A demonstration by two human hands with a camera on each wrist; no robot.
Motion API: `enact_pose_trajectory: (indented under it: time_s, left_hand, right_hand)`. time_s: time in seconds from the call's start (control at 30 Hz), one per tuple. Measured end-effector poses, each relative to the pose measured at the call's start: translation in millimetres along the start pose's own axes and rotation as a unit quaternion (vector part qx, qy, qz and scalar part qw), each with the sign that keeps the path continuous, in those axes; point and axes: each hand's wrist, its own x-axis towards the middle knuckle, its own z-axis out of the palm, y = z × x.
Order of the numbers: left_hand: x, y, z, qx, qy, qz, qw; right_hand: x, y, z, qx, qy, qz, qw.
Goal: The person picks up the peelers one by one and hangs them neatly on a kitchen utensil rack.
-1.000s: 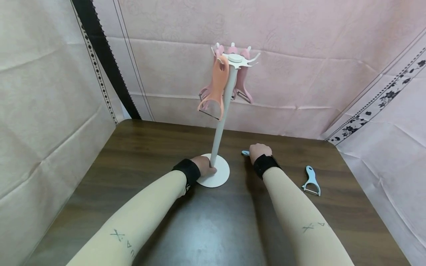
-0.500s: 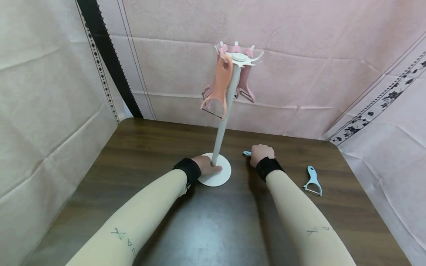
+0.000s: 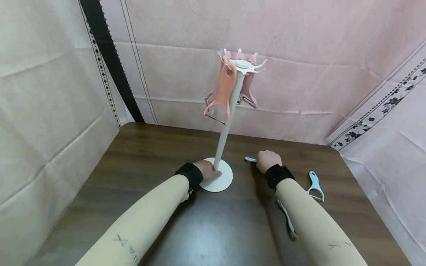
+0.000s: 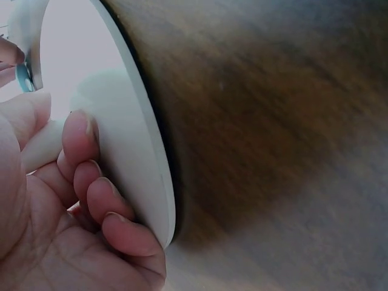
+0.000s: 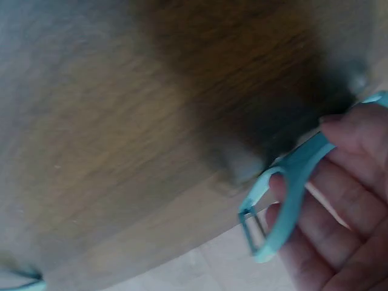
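My left hand (image 3: 207, 170) grips the foot of the white stand's pole (image 3: 223, 138), thumb and fingers around it just over the round base (image 3: 222, 181). In the left wrist view, the curled fingers (image 4: 115, 203) lie against the base. To the right of the stand, my right hand (image 3: 269, 161) holds a light-blue peeler (image 5: 297, 173) by its handle, its blade end sticking out past the fingers in the right wrist view. From above, the hand covers most of this peeler. An orange peeler (image 3: 225, 88) and several pink peelers (image 3: 247, 87) hang from the stand's hooks.
Another blue peeler (image 3: 315, 184) lies on the brown table (image 3: 159, 147) to the right. One more blue peeler (image 3: 286, 218) lies beside my right forearm, partly covered by it. Pale cloth curtains (image 3: 299, 74) enclose the table at the back and sides.
My right hand has shifted slightly right with its peeler, and a peeler beside the forearm has come into view. My left hand keeps its grip on the pole. The head view has tilted slightly.
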Motion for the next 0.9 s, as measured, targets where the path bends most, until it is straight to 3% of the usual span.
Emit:
enact_pose_trajectory:
  time_s: [0.13,0.3,0.43,0.67,0.77,0.9]
  left_hand:
    - [-2.4,-1.5,2.2,-0.001,0.003,0.008,1.0]
    - [-2.1,-3.1,4.5,-0.008,0.0,0.01,0.9999]
    - [-4.1,-2.2,2.4,-0.008,0.003,0.014,0.9999]
    - [8.4,-6.5,4.6,0.0,0.002,0.009,1.0]
    - [12.9,-7.1,5.2,0.002,0.0,0.005,1.0]
    - [14.5,-5.1,3.9,0.011,-0.006,0.002,0.9999]
  right_hand:
    - [-5.7,7.0,0.1,0.039,0.023,-0.012,0.9989]
    - [-6.0,15.1,-6.2,0.097,0.102,-0.038,0.9893]
    - [-2.3,18.5,-25.7,0.162,0.18,-0.056,0.9687]
    - [-2.1,10.2,-89.8,0.253,0.284,-0.069,0.9223]
    - [-4.7,3.7,-115.4,0.274,0.324,-0.076,0.9025]
    - [-11.9,-9.0,-141.9,0.286,0.36,-0.087,0.8838]
